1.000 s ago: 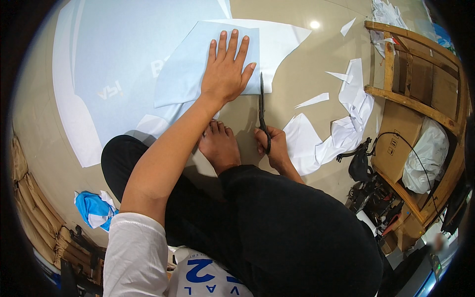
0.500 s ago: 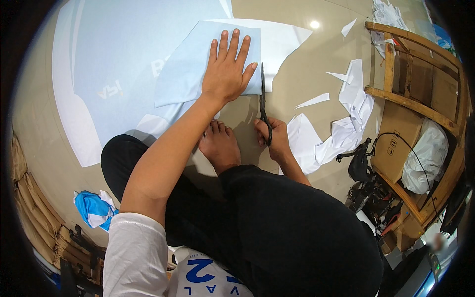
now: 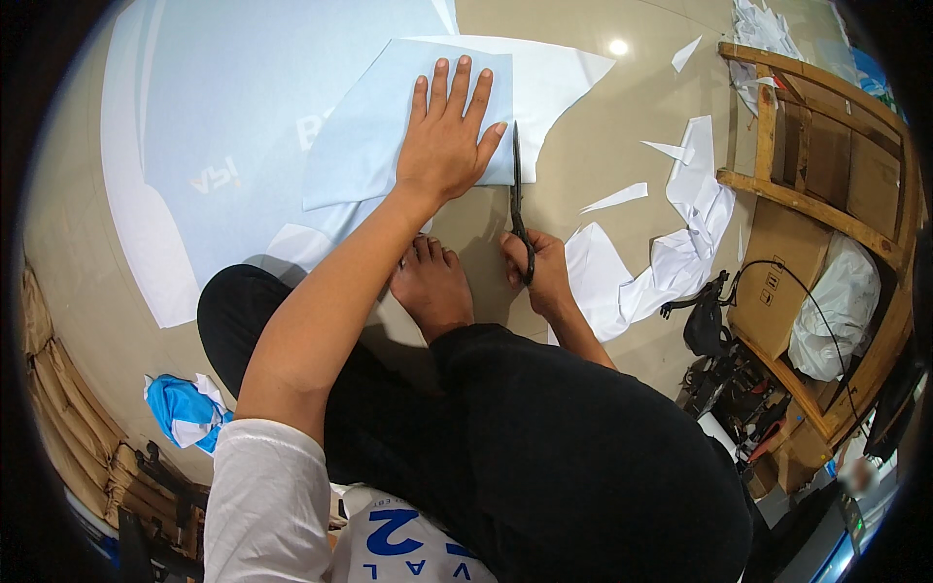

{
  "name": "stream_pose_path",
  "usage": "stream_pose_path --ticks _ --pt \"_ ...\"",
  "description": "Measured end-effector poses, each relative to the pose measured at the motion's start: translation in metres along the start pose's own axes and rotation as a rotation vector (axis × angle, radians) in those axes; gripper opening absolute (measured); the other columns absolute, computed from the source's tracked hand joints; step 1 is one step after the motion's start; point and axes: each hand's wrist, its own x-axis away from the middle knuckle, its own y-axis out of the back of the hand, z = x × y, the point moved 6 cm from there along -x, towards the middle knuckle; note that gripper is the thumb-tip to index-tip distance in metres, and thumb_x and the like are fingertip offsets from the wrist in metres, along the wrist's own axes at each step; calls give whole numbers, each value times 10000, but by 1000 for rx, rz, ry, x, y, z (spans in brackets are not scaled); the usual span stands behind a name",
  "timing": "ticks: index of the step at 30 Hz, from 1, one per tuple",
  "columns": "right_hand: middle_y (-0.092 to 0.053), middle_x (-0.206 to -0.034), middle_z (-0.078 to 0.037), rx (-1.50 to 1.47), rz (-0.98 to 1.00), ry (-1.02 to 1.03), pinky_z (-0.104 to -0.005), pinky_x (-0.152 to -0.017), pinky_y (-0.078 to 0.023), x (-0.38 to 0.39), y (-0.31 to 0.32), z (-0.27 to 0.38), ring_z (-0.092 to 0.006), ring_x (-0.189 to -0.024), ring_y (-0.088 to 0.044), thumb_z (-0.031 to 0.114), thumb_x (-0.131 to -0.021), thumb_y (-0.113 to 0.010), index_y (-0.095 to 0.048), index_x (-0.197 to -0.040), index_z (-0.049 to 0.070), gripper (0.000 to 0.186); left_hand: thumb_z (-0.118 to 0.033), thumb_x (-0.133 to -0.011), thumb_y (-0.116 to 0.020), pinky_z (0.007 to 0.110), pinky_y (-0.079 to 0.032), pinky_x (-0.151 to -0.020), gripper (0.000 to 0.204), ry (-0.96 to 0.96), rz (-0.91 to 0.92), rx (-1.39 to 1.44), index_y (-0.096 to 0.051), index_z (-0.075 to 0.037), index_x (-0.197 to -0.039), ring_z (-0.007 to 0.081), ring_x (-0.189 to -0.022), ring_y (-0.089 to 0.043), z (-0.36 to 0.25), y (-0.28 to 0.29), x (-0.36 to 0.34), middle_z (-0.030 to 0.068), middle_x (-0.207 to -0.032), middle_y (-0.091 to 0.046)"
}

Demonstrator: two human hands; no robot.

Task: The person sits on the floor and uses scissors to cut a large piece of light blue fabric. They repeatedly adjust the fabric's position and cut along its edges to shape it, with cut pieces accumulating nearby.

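My left hand (image 3: 447,136) lies flat, fingers spread, on a pale blue cloth piece (image 3: 355,146) that rests over a white piece (image 3: 554,83) and a larger printed light blue sheet (image 3: 224,117) on the floor. My right hand (image 3: 533,269) grips black scissors (image 3: 517,194) by the handles, blades pointing away from me along the right edge of the pale blue piece, just right of my left thumb. My bare foot (image 3: 432,287) is on the floor between the hands.
White offcuts (image 3: 685,253) lie scattered on the tiled floor (image 3: 622,136). A wooden frame (image 3: 816,194) at right holds cardboard, a white bag (image 3: 836,311) and cables. A blue-and-white cloth bundle (image 3: 185,408) sits at lower left, near brown padded material (image 3: 68,408) at the rim.
My right hand and the scissors have moved slightly away from me, up along the cloth edge, mostly between the first two frames. My left hand has stayed nearly still.
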Motion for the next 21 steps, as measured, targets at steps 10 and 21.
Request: stream_pose_path --ticks 10,21 --pt "-582 -618 14 2 -25 29 -274 -461 -393 -12 -7 20 -95 -491 -538 276 -955 -817 -669 -781 59 315 -471 -1153 -445 653 -213 -1322 691 -2 -9 17 -368 -75 -1715 503 -1629 -275 0 0 0 265 -1755 -331" --pt "-578 -619 16 17 -29 18 -273 -448 -382 -15 -6 18 -90 -479 -529 288 -951 -841 -667 -776 64 334 -473 -1156 -443 647 -219 -1324 689 4 4 -7 -361 -85 -1720 492 -1631 -279 1 -1 0 254 -1758 -330"
